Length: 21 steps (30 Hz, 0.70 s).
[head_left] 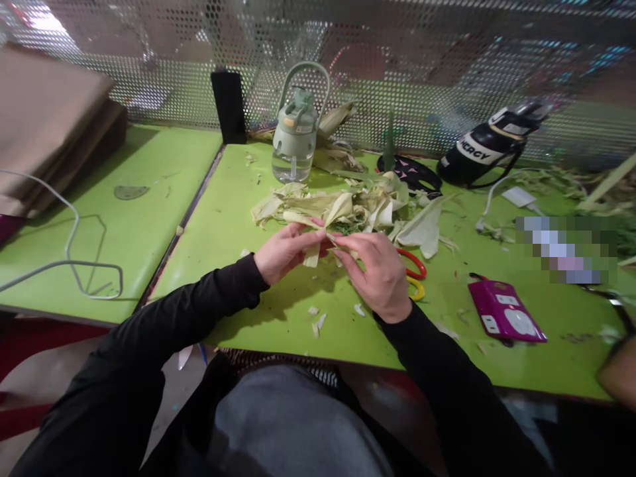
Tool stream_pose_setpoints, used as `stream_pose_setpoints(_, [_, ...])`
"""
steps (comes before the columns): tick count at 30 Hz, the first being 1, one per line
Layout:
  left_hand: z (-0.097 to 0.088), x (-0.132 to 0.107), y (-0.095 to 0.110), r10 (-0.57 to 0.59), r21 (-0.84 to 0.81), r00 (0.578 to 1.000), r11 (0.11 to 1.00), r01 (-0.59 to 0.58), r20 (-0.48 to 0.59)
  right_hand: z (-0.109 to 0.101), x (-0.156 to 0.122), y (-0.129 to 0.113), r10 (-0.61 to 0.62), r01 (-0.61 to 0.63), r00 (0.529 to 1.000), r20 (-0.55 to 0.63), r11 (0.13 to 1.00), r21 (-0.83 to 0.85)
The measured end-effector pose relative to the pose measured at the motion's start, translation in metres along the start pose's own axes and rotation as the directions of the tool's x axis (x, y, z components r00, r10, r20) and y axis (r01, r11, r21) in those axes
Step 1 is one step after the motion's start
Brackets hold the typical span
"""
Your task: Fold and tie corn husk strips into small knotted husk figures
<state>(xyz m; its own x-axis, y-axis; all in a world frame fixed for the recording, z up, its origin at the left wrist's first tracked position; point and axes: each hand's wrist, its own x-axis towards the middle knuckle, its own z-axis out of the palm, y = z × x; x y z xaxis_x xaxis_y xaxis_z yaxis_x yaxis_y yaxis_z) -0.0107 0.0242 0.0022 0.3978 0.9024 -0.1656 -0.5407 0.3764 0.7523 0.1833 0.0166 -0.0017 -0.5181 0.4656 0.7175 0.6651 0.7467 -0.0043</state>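
Black sleeves are seen lowest in the frame, reaching up over a grey lap toward the green worktop (248,218). Both hands are pressed close together just in front of the husk pile (342,205): a pale husk strip (313,250) is pinched by the left hand (284,252), its loose end hanging down, while the other end of it is nipped between the fingertips of the right hand (380,275). The strip is held up off the surface, apparently so that it can be worked between the two grips.

Right of the husk pile, red and yellow scissors (415,275) are partly hidden behind the right hand, kept within reach. Further right of the pile, a magenta device (504,311) lies flat. Behind the pile, a pale green water bottle (295,132) stands upright, and a black bottle (487,149) lies tipped to the far right. Small husk scraps (318,321) are scattered in front of the pile.

Left of the pile, a white cable (74,245) loops over a neighbouring green panel. A perforated metal screen (397,66) closes off the back.
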Motion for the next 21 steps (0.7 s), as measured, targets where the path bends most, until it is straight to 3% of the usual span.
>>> stream_pose_setpoints(6, [-0.002, 0.002, -0.004, 0.033, 0.172, 0.999, 0.985, -0.029, -0.023, 0.001, -0.001, -0.005, 0.038, -0.038, 0.999, -0.011, 0.999, -0.029])
stream_pose_setpoints(11, [-0.002, 0.003, -0.001, 0.093, 0.378, 0.995, 0.921, -0.098, 0.031, -0.003, 0.002, -0.013, 0.020, -0.016, 0.999, 0.046, 0.996, -0.091])
stream_pose_setpoints(17, [-0.003, 0.003, 0.002, 0.084, 0.372, 0.996, 0.924, -0.083, 0.015, -0.005, 0.004, -0.018, 0.033, -0.030, 0.998, 0.054, 0.998, -0.057])
stream_pose_setpoints(21, [-0.009, 0.007, 0.005, -0.038, 0.259, 0.999, 0.965, 0.035, 0.004, -0.001, 0.001, -0.008, 0.135, -0.138, 0.988, 0.075, 0.990, 0.027])
